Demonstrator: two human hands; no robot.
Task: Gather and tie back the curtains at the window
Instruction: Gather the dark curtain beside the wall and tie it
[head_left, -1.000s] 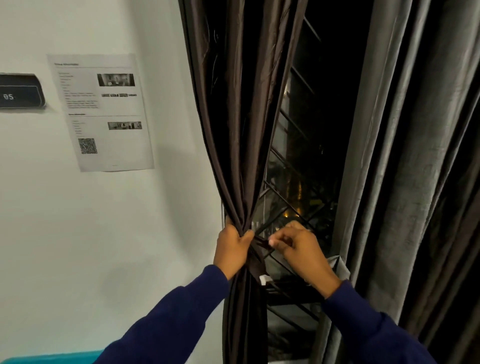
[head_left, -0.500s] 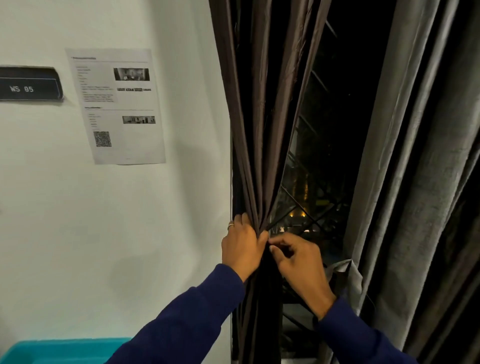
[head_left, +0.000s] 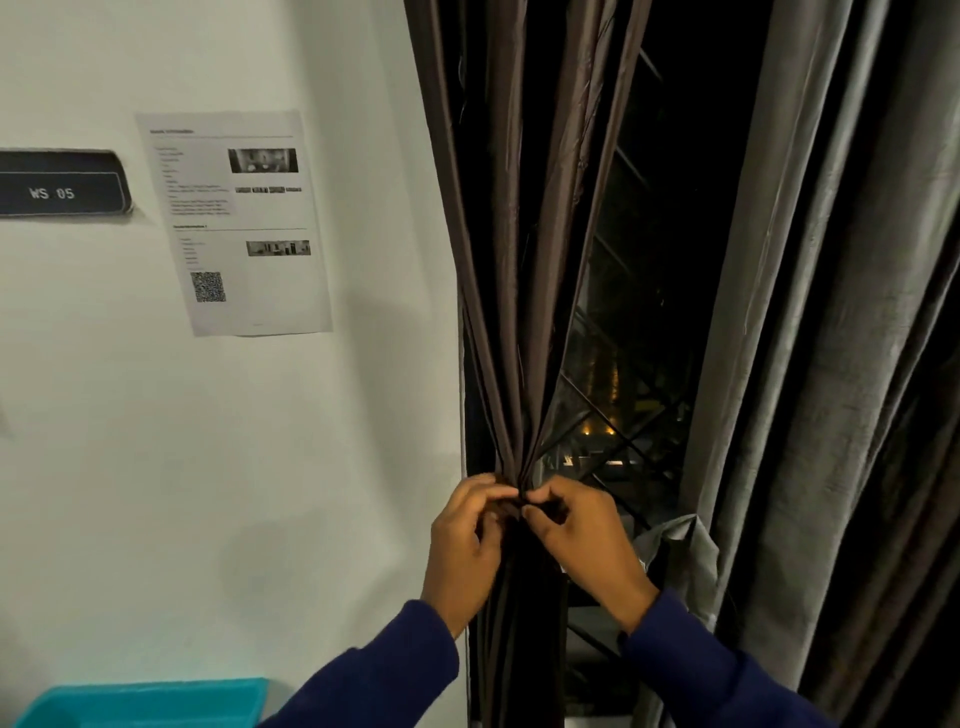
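Dark brown curtain (head_left: 511, 270) hangs at window's left edge, gathered to a narrow waist btwn both hands. Left hand (head_left: 464, 540) on its left side, fingers curled, pinching the bunched folds; right hand (head_left: 582, 535) on the right, fingertips pinching at same spot. Hands nearly touching. Grey curtain (head_left: 810, 312) hangs loose w/ folds, well right.

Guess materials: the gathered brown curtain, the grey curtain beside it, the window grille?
Gathered dark brown curtain: looks like thin woven fabric with a satin-like sheen; light streaks run along fine, tight pleats. Grey curtain on the right: seemingly heavier, matte, velvety cloth; broad soft folds, brushed-looking highlights. Black diamond-pattern window grille: probably painted metal; thin straight rigid bars, though too dark to be sure.
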